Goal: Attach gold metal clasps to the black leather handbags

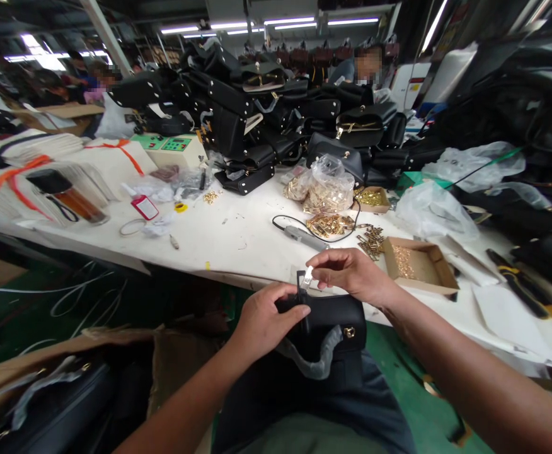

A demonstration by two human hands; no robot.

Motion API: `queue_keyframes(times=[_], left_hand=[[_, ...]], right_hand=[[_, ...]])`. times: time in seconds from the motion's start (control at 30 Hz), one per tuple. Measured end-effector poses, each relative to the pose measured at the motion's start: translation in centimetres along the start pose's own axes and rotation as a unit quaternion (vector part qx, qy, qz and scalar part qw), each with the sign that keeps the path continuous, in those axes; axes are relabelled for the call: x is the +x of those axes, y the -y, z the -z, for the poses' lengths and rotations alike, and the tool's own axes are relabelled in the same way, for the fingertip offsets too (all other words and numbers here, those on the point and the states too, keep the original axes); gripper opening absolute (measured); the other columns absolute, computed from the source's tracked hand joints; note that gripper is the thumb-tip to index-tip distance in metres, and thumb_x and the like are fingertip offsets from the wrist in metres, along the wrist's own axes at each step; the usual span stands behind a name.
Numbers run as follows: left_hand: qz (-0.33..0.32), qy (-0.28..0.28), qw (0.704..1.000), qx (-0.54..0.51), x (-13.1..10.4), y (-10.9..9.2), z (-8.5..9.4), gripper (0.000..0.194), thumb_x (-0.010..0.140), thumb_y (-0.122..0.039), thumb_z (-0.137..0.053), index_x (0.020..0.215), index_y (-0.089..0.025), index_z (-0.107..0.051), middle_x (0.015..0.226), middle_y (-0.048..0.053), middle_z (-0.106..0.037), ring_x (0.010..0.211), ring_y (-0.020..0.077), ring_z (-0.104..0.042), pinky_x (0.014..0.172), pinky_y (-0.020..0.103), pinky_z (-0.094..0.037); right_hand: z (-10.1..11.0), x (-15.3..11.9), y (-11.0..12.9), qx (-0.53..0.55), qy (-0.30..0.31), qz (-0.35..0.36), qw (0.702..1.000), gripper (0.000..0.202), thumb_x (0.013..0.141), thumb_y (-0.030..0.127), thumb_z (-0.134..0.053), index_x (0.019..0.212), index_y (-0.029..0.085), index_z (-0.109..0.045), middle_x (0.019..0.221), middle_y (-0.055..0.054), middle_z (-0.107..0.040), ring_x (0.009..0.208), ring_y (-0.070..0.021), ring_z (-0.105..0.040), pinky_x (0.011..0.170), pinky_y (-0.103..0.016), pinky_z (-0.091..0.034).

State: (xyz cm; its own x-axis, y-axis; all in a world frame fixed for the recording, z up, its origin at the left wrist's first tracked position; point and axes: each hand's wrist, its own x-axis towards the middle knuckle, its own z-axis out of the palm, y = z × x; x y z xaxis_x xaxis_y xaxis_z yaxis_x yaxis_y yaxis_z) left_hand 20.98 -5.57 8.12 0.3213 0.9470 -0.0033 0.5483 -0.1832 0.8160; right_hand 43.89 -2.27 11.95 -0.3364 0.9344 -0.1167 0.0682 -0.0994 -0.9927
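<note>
A black bag (335, 321) rests on the person's lap against the table edge, with a plastic-wrapped handle (321, 362) and a gold ring fitting (349, 332). My left hand (269, 318) pinches a black strap (302, 299) of the bag between thumb and fingers. Just above it, my right hand (346, 274) is closed on a small shiny metal piece (307, 276), which it holds at the strap's upper end. Part of the strap is hidden by my left fingers.
On the white table (229, 233) lie a grey corded tool (304, 238), gold metal parts (330, 225), an open cardboard box (420, 265) and pliers (526, 290). Black bags (242, 113) are piled behind. A carton (68, 384) with bags stands lower left. People are in the background.
</note>
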Motion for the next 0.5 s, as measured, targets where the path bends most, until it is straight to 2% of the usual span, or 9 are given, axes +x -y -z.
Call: queue_keyframes(times=[0.1,0.23,0.37,0.5], left_hand=[[0.003,0.013,1.000,0.004,-0.2,-0.4,0.1,0.029,0.088,-0.040,-0.074,0.115,-0.031,-0.076,0.102,-0.002,-0.078,0.091,0.0190,-0.070,0.083,0.027,-0.049],[0.010,0.022,0.999,0.025,-0.2,-1.0,0.2,0.029,0.088,-0.043,-0.073,0.113,-0.030,-0.078,0.085,-0.003,-0.074,0.075,0.0167,-0.066,0.070,0.026,-0.046],[-0.004,0.003,0.999,0.035,0.0,-1.5,0.2,0.022,0.087,-0.039,-0.075,0.104,-0.026,-0.079,0.088,-0.002,-0.075,0.079,0.0170,-0.067,0.073,0.026,-0.047],[-0.034,0.004,0.999,0.017,0.2,-1.8,0.4,0.013,0.086,-0.029,-0.074,0.098,-0.026,-0.078,0.100,-0.002,-0.078,0.094,0.0179,-0.071,0.085,0.026,-0.049]], right_hand=[[0.0,-0.3,0.1,-0.038,-0.005,0.012,0.999,0.025,0.082,0.039,-0.080,0.096,0.019,-0.079,0.078,-0.002,-0.070,0.066,-0.0130,-0.061,0.064,-0.027,-0.048],[0.1,-0.5,0.0,-0.086,-0.046,0.023,0.995,0.028,0.083,0.041,-0.077,0.100,0.018,-0.080,0.081,-0.003,-0.073,0.066,-0.0144,-0.063,0.064,-0.028,-0.050],[-0.3,-0.9,0.3,-0.138,-0.048,0.066,0.987,0.024,0.087,0.038,-0.073,0.099,0.019,-0.080,0.079,-0.003,-0.074,0.066,-0.0157,-0.064,0.062,-0.028,-0.050],[-1.0,-1.2,0.5,-0.197,-0.018,0.122,0.973,0.016,0.090,0.029,-0.068,0.096,0.020,-0.079,0.089,-0.004,-0.077,0.080,-0.0174,-0.069,0.073,-0.028,-0.054]])
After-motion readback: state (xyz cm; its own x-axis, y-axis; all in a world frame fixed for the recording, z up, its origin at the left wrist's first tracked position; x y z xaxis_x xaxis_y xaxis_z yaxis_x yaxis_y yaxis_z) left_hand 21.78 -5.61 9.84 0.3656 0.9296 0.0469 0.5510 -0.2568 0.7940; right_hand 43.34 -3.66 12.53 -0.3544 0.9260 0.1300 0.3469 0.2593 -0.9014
